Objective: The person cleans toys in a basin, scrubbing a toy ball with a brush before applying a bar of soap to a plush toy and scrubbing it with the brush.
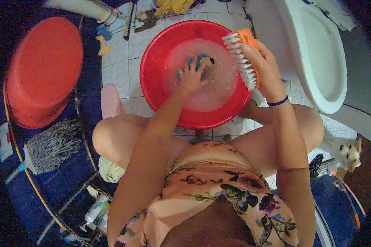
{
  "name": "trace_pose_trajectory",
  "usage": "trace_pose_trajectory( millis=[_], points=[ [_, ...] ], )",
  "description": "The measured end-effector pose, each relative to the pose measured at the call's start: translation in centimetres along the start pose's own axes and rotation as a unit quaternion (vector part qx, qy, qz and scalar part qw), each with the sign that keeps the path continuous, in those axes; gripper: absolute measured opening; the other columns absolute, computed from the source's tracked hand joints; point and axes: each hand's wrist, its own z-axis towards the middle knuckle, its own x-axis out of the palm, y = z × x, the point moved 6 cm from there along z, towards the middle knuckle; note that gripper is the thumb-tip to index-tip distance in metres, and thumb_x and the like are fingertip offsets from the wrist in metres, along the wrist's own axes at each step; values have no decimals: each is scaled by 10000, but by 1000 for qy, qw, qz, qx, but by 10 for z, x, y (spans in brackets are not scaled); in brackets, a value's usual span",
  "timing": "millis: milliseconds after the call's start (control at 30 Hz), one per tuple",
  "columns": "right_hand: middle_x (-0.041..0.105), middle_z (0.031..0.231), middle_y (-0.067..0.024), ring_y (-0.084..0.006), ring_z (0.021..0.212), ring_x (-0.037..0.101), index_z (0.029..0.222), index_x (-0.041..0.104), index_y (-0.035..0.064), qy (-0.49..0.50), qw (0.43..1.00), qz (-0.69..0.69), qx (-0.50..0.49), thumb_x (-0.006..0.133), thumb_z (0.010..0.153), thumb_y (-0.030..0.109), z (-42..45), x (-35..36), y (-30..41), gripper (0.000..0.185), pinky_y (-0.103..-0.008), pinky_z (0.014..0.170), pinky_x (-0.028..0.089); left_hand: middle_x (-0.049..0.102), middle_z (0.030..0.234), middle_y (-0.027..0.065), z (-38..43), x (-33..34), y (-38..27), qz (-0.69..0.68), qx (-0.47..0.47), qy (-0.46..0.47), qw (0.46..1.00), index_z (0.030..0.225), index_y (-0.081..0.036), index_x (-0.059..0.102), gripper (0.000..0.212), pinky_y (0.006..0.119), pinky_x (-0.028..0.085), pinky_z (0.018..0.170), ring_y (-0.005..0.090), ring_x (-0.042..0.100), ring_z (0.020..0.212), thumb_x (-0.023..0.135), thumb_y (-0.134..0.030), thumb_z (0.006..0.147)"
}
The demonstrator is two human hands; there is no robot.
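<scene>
A round red plastic basin [201,119] with cloudy, soapy water stands on the tiled floor between my bent legs. My left hand [190,75] is in the basin, its fingers spread over a wet blue and tan item [201,61] with a dark round end. Water and fingers partly cover that item, so its kind is unclear, and whether the hand grips it or only rests on it does not show. Over the basin's right rim, my right hand [267,69] grips an orange scrubbing brush [246,58]. Its white bristles face left, towards the water.
At the right is a white ceramic bathroom fixture [324,58]. An upturned red tub [52,58] and a grey mop head [54,146] are at the left. A pink slipper [111,100] lies beside my left knee. Behind my right knee stands a white dog [347,152].
</scene>
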Motion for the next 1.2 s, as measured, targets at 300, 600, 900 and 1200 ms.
trace_pose_trajectory(
  millis=[300, 600, 900, 1200],
  points=[
    [576, 794, 3, -63, 685, 533, 966, 563, 46, -41, 994, -101, -27, 604, 770, 313, 2, -18, 4, 334, -196, 603, 432, 235, 1349, 173, -19, 42, -65, 57, 135, 110, 983, 1310, -225, 274, 654, 549, 256, 930, 420, 342, 1139, 572, -329, 737],
    [595, 681, -54, -160, 622, 571, 761, 584, 81, -43, 981, -160, -103, 650, 650, 488, 2, -4, -3, 427, -298, 561, 442, 292, 1299, 187, -10, 67, -31, -7, 128, 6, 992, 1282, -186, 308, 599, 502, 277, 926, 399, 364, 1124, 551, -335, 755],
    [577, 718, -61, -137, 667, 551, 838, 583, 41, 18, 989, -125, -80, 687, 661, 393, -12, 6, 5, 407, -270, 571, 425, 350, 1248, 200, 6, 71, -34, -45, 135, -2, 990, 1255, -148, 343, 551, 455, 299, 921, 378, 387, 1109, 531, -341, 774],
    [591, 715, -79, -171, 650, 569, 818, 577, 47, 16, 978, -191, -81, 649, 672, 448, -2, 8, -6, 433, -296, 554, 436, 407, 1197, 214, 15, 73, -25, -83, 125, -12, 989, 1227, -110, 377, 512, 408, 320, 917, 356, 410, 1094, 510, -347, 793]
  ],
)
